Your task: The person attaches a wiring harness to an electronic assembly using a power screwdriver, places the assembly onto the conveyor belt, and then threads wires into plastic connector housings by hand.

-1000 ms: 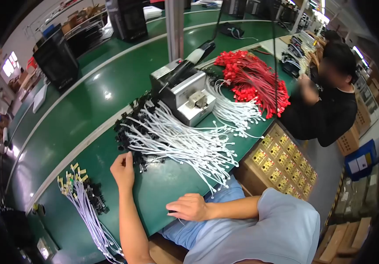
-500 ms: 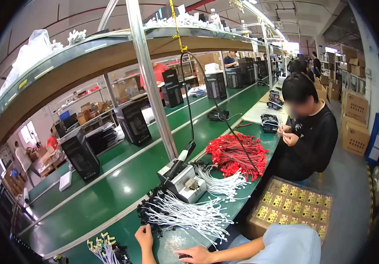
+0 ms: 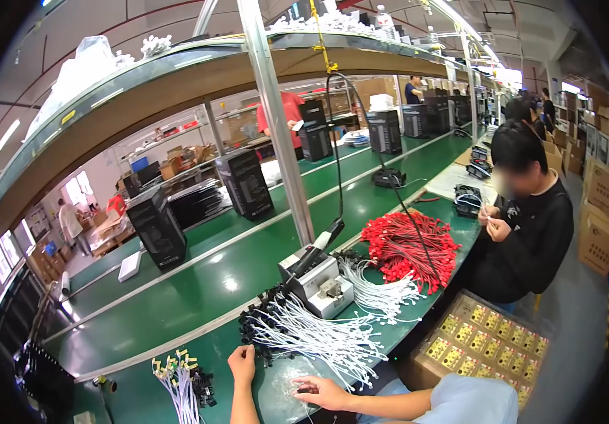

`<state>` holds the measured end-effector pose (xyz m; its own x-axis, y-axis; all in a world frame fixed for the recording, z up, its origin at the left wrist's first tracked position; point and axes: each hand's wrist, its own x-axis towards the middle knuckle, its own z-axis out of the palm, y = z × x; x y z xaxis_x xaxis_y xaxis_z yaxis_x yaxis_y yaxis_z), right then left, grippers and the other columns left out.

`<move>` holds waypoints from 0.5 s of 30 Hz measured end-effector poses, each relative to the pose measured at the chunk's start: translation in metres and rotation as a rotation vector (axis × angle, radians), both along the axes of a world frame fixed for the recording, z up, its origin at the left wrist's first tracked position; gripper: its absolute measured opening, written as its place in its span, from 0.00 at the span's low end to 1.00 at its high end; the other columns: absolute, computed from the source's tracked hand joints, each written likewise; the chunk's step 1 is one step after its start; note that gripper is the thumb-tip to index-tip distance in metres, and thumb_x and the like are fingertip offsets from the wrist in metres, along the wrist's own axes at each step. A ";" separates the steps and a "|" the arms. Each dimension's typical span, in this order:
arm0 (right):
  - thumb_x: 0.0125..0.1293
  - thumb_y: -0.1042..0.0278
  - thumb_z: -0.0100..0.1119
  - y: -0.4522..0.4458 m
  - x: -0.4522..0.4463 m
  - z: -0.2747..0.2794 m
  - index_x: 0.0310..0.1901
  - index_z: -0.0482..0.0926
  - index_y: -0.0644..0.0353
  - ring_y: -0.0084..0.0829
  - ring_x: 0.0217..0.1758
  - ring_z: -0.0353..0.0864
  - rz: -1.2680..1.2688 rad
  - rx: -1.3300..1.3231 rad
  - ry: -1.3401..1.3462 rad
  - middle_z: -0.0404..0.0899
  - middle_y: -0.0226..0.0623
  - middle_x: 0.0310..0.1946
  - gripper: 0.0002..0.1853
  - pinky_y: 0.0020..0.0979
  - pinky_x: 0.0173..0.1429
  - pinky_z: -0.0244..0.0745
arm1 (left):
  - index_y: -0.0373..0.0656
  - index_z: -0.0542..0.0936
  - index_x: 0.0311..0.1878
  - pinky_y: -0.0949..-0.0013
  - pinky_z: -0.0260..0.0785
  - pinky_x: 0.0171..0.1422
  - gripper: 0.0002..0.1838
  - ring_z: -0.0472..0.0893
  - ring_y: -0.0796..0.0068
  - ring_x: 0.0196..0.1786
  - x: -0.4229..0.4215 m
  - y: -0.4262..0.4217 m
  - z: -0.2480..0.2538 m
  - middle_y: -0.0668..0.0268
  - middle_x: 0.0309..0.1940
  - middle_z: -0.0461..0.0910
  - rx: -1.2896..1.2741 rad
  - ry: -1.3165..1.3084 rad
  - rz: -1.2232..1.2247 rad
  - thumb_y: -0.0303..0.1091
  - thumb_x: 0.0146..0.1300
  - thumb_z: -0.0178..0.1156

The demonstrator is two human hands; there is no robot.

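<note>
Ceiling tubes [image 3: 463, 30] shine brightly overhead; glare spots the green desk [image 3: 231, 283]; fisheye distortion bends the shelf [image 3: 142, 109] and the corners are black.

Bench [image 3: 276, 406]: green, smooth, glossy. Conveyor surface [image 3: 231, 284]: green, polished, mirroring the lamps as white spots. White cables [image 3: 318, 339]: smooth plastic sheathing, slight sheen. Black connectors [image 3: 258, 318]: darker plastic, low shine. Red cables [image 3: 407, 247]: plastic-covered, bright, the pile rough in texture overall. Boxy device [image 3: 334, 302]: grey metal housing, satin face. Upright post [image 3: 269, 106]: bare metal, smooth, streaked with reflections. Bag [image 3: 82, 71]: thin whitish plastic film, crumpled. Brown cartons [image 3: 598, 240]: matt cardboard, printed. Sleeve [image 3: 467, 399]: pale blue cloth, matt, soft folds. Black boxes [image 3: 244, 184]: smooth, faint sheen; probably coated card, too distant to be certain.
</note>
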<state>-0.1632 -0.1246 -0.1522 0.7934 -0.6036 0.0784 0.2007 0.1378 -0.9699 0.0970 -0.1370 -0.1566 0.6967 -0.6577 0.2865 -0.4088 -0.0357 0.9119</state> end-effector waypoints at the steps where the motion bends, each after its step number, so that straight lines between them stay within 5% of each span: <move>1: 0.63 0.70 0.61 -0.001 0.000 -0.002 0.62 0.68 0.63 0.18 0.44 0.76 0.022 0.025 -0.033 0.79 0.35 0.45 0.25 0.19 0.48 0.72 | 0.33 0.81 0.31 0.74 0.65 0.31 0.11 0.71 0.83 0.24 0.000 0.000 -0.001 0.68 0.19 0.77 0.002 -0.010 0.002 0.34 0.58 0.63; 9: 0.64 0.69 0.60 -0.009 -0.002 -0.004 0.56 0.74 0.63 0.15 0.40 0.75 0.020 -0.022 0.026 0.78 0.29 0.38 0.19 0.18 0.43 0.71 | 0.34 0.81 0.32 0.75 0.63 0.25 0.11 0.71 0.83 0.19 0.001 -0.001 -0.003 0.69 0.18 0.75 -0.020 -0.078 -0.012 0.34 0.60 0.62; 13: 0.64 0.68 0.60 -0.009 -0.001 -0.011 0.53 0.76 0.62 0.17 0.33 0.76 0.004 -0.023 0.053 0.80 0.29 0.35 0.16 0.21 0.38 0.72 | 0.33 0.81 0.33 0.70 0.70 0.36 0.11 0.78 0.74 0.28 0.000 0.001 0.004 0.60 0.24 0.80 -0.028 -0.264 -0.028 0.34 0.58 0.62; 15: 0.65 0.72 0.58 -0.009 -0.004 -0.002 0.60 0.64 0.66 0.21 0.36 0.78 -0.016 0.096 0.013 0.79 0.37 0.40 0.24 0.24 0.40 0.75 | 0.36 0.82 0.34 0.70 0.72 0.39 0.10 0.81 0.72 0.31 -0.006 0.001 0.012 0.58 0.29 0.82 -0.044 -0.256 -0.047 0.34 0.59 0.61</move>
